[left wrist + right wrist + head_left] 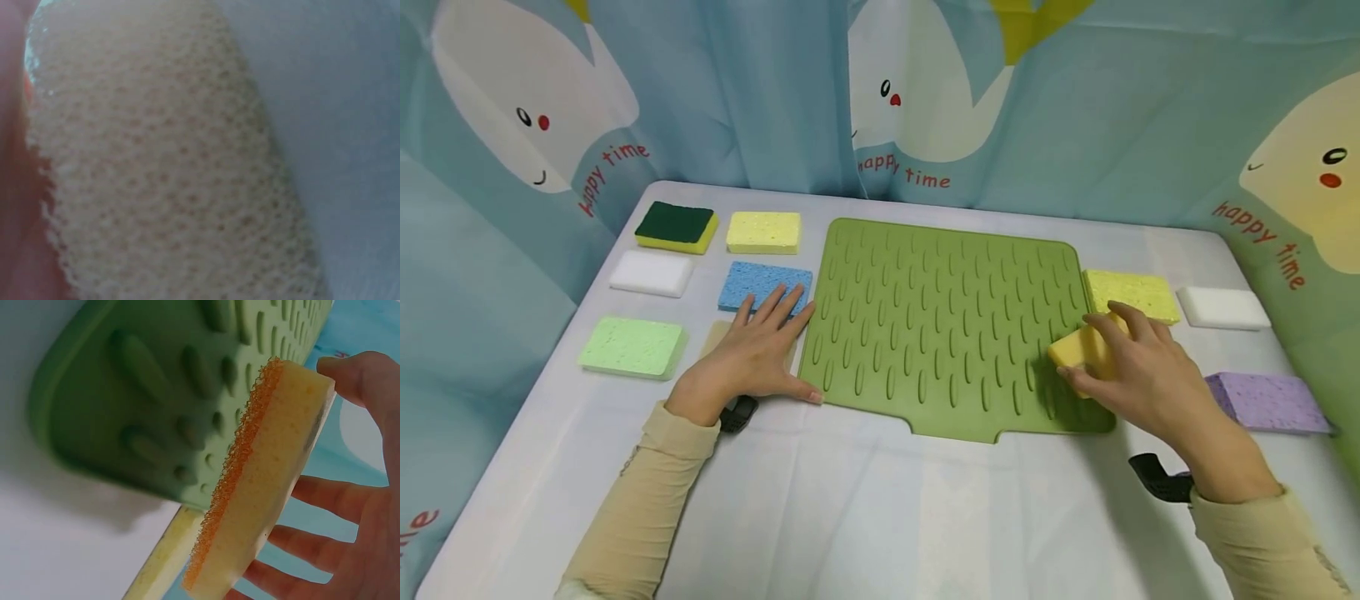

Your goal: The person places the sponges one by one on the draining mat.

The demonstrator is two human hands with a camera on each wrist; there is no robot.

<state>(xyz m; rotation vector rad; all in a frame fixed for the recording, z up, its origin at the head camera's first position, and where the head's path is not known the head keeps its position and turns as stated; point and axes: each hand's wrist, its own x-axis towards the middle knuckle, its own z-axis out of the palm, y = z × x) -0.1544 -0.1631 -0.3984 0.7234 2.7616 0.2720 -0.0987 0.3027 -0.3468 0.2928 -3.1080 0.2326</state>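
Observation:
A green ridged silicone mat (940, 333) lies flat on the table. Over its near right corner my right hand (1138, 367) holds a yellow sponge (1078, 354) between thumb and fingers. In the right wrist view this sponge (275, 469) shows an orange scrubbing layer facing the mat, with a gap between them. My left hand (748, 354) rests with fingers spread left of the mat, its thumb at the mat's edge and fingertips over a blue sponge (756, 279). Partly hidden under that hand is a beige sponge (715, 336), whose porous surface (169, 162) fills much of the left wrist view.
On the left lie a green-topped sponge (676, 225), a pale yellow sponge (763, 232), a white sponge (651, 273) and a light green sponge (632, 346). On the right are a yellow sponge (1135, 296), a white sponge (1223, 308) and a purple sponge (1266, 402). Curtains (790, 100) hang behind.

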